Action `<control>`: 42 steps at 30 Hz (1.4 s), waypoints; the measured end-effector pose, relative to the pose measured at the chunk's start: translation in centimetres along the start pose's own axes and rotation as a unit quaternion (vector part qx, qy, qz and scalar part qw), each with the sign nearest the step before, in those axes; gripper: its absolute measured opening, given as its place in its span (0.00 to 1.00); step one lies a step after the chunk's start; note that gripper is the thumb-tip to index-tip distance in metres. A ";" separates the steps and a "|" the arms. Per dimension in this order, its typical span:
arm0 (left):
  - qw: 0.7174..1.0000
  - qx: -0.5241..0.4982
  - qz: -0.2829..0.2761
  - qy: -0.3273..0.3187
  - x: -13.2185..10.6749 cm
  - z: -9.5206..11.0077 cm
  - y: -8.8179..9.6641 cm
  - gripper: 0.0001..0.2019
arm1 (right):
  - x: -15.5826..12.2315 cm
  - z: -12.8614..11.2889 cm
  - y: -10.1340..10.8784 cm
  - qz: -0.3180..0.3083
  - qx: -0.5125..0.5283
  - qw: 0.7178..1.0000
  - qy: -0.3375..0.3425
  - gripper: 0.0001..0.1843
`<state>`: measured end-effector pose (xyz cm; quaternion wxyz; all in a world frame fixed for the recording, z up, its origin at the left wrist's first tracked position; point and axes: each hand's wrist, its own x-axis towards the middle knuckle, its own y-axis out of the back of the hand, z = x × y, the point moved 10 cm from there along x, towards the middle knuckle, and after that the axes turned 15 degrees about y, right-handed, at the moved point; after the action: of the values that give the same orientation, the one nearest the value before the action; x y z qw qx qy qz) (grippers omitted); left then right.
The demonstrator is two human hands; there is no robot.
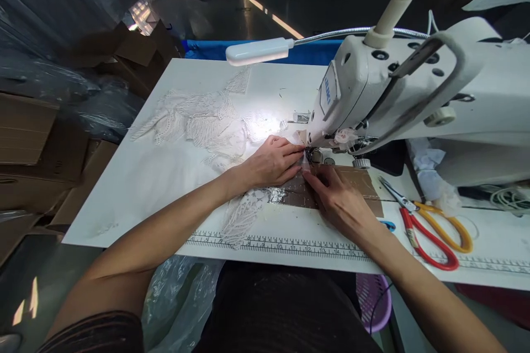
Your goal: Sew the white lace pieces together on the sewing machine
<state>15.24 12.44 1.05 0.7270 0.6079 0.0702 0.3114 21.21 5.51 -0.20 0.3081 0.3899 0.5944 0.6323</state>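
My left hand point(277, 160) lies with its fingers stretched out flat beside the presser foot point(311, 154) of a white sewing machine point(351, 83). Just in front of the foot, the thumb and fingers of my right hand point(339, 196) pinch a narrow strip of thin white fabric point(306, 164). White lace point(207, 121) spreads in a crumpled heap to the left, and one lace end point(246, 218) comes out below my left wrist. Brown tape point(360, 182) covers the machine bed under both hands. My fingers partly hide the needle area.
Scissors with red and yellow handles point(430, 226) lie right of my right hand. A printed ruler point(290, 245) runs along the front edge of the white table point(136, 193). A lamp point(260, 51) hangs above. Cardboard boxes point(33, 160) stand left, and a purple basket point(375, 300) sits below.
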 end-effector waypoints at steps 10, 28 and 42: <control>1.000 0.024 0.001 -0.004 0.1 0.4 0.1 0.17 | -0.1 0.1 0.0 0.011 -0.016 1.000 -0.005 0.18; 1.000 0.022 -0.010 0.003 0.5 0.0 0.1 0.17 | -0.2 0.2 -0.1 0.031 -0.021 0.999 -0.006 0.19; 0.998 0.048 0.036 -0.006 0.1 0.6 0.8 0.15 | -0.3 0.3 -0.1 0.036 -0.010 0.999 -0.014 0.20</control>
<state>15.33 12.10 1.96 0.6857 0.6463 0.0587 0.3296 21.60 5.44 -0.34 0.2975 0.4170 0.5687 0.6435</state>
